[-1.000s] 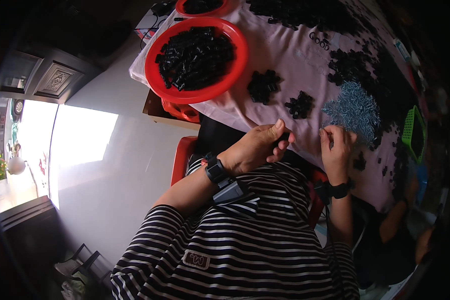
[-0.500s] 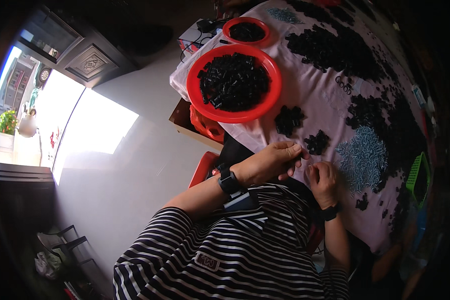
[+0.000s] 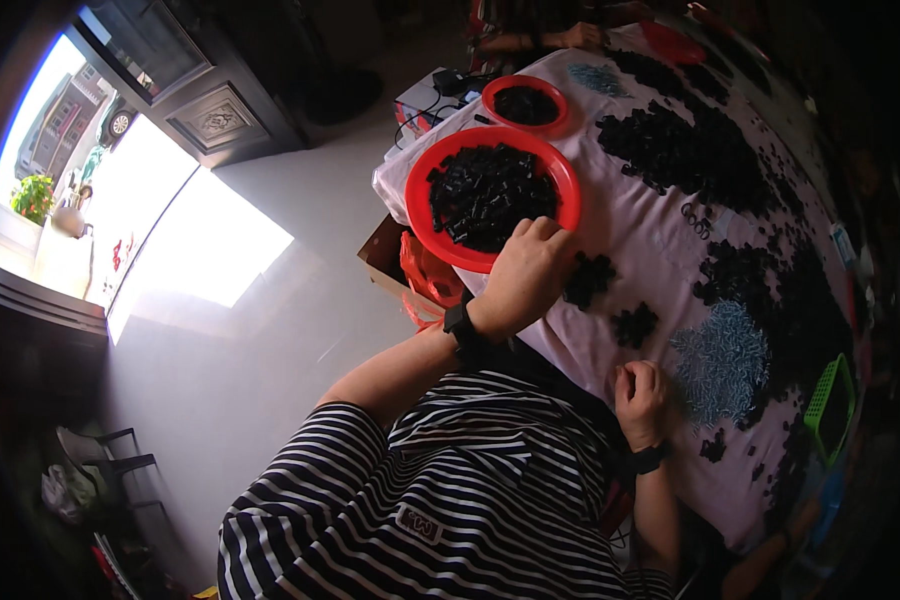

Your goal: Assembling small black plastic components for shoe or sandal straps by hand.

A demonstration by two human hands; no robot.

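Observation:
My left hand [image 3: 526,272] is over the near right rim of a large red basin [image 3: 417,225] heaped with small black plastic parts [image 3: 490,195]. Its fingers bend down and close together; whatever they hold is hidden. Close to the table's near edge, my right hand [image 3: 641,402] rests low over the pink cloth with curled fingers, and I cannot make out anything in them. Beside it lies a wide pile of small blue-grey screws [image 3: 722,362]. Two little clusters of black parts, one larger [image 3: 588,280] and one smaller [image 3: 634,325], sit between my hands and the basin.
A smaller red basin [image 3: 562,108] of black parts stands farther back. Large black heaps [image 3: 680,150] cover the right side of the cloth. A green basket [image 3: 828,400] is at the right edge. Another person's hand [image 3: 582,36] shows at the far edge. A cardboard box [image 3: 382,255] stands below the table.
My left hand has left its place beside my right hand and moved away and leftward to the large basin's rim. The right hand stays near the screws. Another person's arm now shows at the far edge.

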